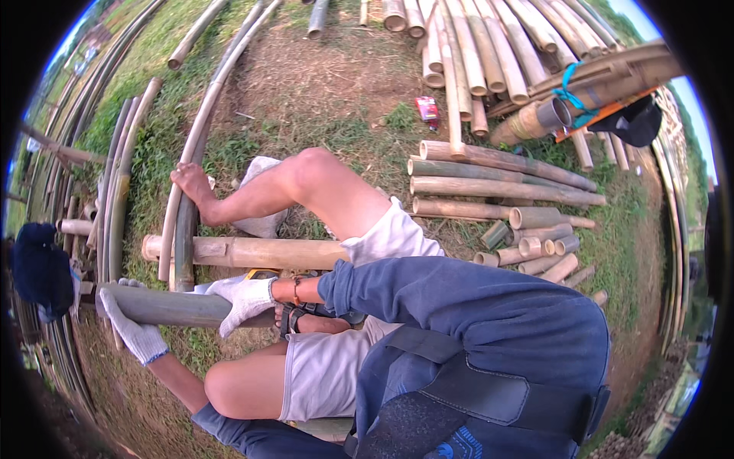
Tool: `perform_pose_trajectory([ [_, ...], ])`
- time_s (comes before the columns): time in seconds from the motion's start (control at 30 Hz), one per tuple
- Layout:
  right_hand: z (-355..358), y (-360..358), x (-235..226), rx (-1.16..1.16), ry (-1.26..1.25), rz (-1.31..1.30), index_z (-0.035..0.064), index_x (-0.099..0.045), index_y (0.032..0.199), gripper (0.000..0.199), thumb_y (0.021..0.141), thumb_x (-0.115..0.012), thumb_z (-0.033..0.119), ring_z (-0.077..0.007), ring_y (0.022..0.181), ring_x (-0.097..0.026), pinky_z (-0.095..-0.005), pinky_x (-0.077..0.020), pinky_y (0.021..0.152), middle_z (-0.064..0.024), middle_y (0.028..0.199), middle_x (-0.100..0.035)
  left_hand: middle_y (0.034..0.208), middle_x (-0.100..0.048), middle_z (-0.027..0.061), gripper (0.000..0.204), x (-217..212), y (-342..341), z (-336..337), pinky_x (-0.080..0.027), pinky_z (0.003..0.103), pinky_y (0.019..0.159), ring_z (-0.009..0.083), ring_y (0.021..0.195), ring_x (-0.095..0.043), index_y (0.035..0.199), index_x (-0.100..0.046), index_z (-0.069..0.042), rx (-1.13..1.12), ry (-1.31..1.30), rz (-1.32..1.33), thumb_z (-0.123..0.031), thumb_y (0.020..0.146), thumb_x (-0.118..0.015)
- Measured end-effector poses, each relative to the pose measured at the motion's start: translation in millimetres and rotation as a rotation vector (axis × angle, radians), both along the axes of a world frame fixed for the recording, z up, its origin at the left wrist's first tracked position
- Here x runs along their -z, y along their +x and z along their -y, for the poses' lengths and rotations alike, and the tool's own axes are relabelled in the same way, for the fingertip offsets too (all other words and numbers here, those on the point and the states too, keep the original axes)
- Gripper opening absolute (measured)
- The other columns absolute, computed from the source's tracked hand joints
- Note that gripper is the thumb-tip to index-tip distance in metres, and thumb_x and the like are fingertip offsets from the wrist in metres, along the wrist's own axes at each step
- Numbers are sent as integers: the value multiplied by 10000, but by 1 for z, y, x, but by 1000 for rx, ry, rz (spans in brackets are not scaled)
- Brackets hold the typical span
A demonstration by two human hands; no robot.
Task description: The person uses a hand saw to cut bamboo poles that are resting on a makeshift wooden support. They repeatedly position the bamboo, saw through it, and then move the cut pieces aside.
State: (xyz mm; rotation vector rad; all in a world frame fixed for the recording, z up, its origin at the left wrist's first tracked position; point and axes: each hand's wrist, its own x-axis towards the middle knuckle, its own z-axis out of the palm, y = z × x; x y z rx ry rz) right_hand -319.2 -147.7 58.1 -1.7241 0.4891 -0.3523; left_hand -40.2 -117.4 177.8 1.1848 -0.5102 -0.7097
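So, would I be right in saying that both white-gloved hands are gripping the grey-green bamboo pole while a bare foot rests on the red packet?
Not quite. The head view shows the bare foot resting on a long curved bamboo pole, not the red packet, which lies apart on the ground. The rest holds: the left hand and right hand, both in white gloves, grip the grey-green bamboo pole.
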Motion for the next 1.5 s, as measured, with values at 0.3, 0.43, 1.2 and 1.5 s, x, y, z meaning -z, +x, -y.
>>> perform_pose_trajectory([
  [0.3,-13,-175,-85,59,683,410,44,-592,1569,856,935,-909,524,-267,1160,-717,-435,-586,993,-150,1300,-722,1638,-583,249,904,60,-19,6,-454,509,1305,358,1555,-552,1733,-393,-9,201,216,-9,-627,1126,-653],
  [0.43,-10,-266,-111,324,973,601,22,-599,1535,785,976,-909,476,-277,1117,-771,-457,-656,958,-160,1239,-740,1759,-395,217,958,85,-25,-12,-343,524,1344,407,1621,-400,1716,-398,-28,496,366,118,-660,1064,-704],
  [1.2,-166,-634,118,1993,631,796,94,-551,1632,852,953,-948,420,-310,1396,-628,-513,-541,1171,-138,1552,-644,1671,-508,236,914,207,-52,-95,-410,494,1289,361,1532,-504,1688,-440,17,565,823,269,-514,1040,-807],
  [1.5,-116,-686,159,2059,-95,-418,49,-672,1463,554,1061,-782,413,-367,1205,-738,-496,-583,1064,-226,1299,-769,1622,-573,247,894,278,-11,-124,-448,480,1263,337,1489,-563,1678,-457,37,342,903,204,-451,1037,-844],
])
